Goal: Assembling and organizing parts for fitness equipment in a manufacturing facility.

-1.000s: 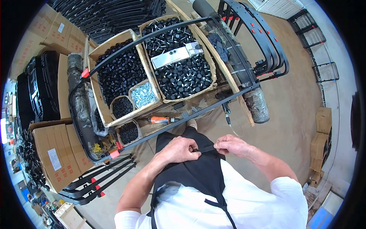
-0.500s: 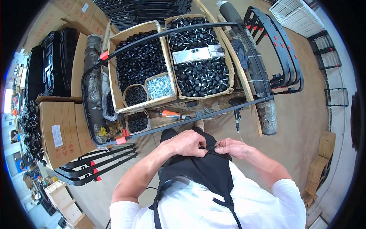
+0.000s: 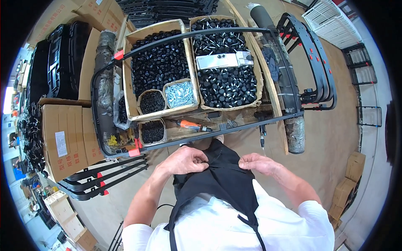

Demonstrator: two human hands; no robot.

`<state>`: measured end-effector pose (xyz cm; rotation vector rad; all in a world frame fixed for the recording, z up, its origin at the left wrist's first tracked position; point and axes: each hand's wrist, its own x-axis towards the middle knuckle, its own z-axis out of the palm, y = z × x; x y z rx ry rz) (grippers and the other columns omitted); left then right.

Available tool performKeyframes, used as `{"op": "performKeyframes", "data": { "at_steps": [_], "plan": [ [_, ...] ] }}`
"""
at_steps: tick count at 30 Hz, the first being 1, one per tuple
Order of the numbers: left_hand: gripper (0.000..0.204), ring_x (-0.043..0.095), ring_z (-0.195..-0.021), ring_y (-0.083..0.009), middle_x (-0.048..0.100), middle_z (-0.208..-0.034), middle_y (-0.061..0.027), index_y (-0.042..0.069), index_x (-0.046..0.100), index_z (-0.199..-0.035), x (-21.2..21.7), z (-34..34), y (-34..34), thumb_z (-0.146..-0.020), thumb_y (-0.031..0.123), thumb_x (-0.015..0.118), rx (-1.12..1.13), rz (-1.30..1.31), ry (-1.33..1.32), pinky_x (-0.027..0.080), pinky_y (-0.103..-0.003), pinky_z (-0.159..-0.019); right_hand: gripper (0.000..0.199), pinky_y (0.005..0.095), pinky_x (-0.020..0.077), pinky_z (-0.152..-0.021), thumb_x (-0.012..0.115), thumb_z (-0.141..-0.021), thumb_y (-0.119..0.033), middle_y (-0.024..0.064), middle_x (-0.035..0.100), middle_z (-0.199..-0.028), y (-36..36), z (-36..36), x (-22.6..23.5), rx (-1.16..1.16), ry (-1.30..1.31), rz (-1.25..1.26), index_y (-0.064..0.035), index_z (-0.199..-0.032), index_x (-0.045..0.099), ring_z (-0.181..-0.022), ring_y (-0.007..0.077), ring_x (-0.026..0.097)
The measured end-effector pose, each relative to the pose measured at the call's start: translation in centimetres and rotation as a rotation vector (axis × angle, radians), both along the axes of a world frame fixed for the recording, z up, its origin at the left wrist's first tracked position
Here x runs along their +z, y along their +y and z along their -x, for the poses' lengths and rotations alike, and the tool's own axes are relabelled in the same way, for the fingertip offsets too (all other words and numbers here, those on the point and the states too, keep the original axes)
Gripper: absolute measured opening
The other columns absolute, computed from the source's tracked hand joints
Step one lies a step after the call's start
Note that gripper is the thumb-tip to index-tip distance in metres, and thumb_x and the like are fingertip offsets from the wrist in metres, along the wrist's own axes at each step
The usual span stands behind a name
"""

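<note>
Pinching the black apron (image 3: 226,175) at lower centre, left hand (image 3: 186,160) and right hand (image 3: 257,162) both clenched on its fabric, I should keep tension even.

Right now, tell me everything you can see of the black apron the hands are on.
The black apron looks like plain dark cloth, worn over a white shirt. Its bib lies on the person's chest, with thin black straps running back over the shirt on both sides. Near its far edge the left hand and the right hand each pinch the fabric, which bunches into folds between them. Beyond it stands a black tube frame.
</note>
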<state>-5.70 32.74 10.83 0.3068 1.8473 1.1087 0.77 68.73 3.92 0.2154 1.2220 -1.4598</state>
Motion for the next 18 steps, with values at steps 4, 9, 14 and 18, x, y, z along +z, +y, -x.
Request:
{"op": "performKeyframes", "data": {
  "at_steps": [4,9,14,18],
  "plan": [
    [0.037,0.073,-0.08,-0.0243,0.077,-0.089,-0.0148,-0.001,0.078,-0.109,-0.5,-0.1,0.1,-0.089,0.031,0.078,-0.004,-0.014,0.042,0.058,-0.036,-0.078,0.047,0.0256,0.0447,-0.08,0.059,-0.108,-0.05,-0.0033,0.068,-0.095,-3.2,3.4,1.7,0.078,0.122,-0.122,-0.0063,-0.109,0.074,-0.087,0.0086,0.055],
    [0.038,0.074,-0.085,-0.0282,0.077,-0.095,-0.0152,0.0,0.079,-0.11,-1.8,-0.4,0.5,-0.09,0.033,0.078,-0.065,-0.097,0.224,0.058,-0.039,-0.078,0.044,0.0261,0.0453,-0.067,0.061,-0.107,-0.048,-0.0039,0.065,-0.085,-7.8,5.9,3.0,0.158,-0.006,-0.266,-0.008,-0.092,0.071,-0.074,0.0087,0.052],
    [0.04,0.074,-0.085,-0.0304,0.076,-0.093,-0.0166,-0.001,0.078,-0.108,-1.6,-0.5,0.8,-0.089,0.035,0.077,-0.064,-0.08,0.215,0.059,-0.04,-0.079,0.029,0.0272,0.0425,-0.061,0.064,-0.102,-0.024,-0.0026,0.057,-0.07,-8.0,4.7,2.7,-0.018,0.009,-0.185,-0.0094,-0.077,0.062,-0.064,0.0096,0.052],
    [0.037,0.074,-0.084,-0.0324,0.076,-0.092,-0.0173,0.0,0.079,-0.105,-2.3,-0.8,1.9,-0.088,0.033,0.076,-0.059,-0.112,0.24,0.059,-0.041,-0.078,0.028,0.0283,0.0404,-0.059,0.065,-0.101,-0.019,-0.001,0.055,-0.066,-6.5,3.5,1.7,-0.105,-0.033,-0.153,-0.0091,-0.076,0.06,-0.061,0.0112,0.052]
  ]
}}
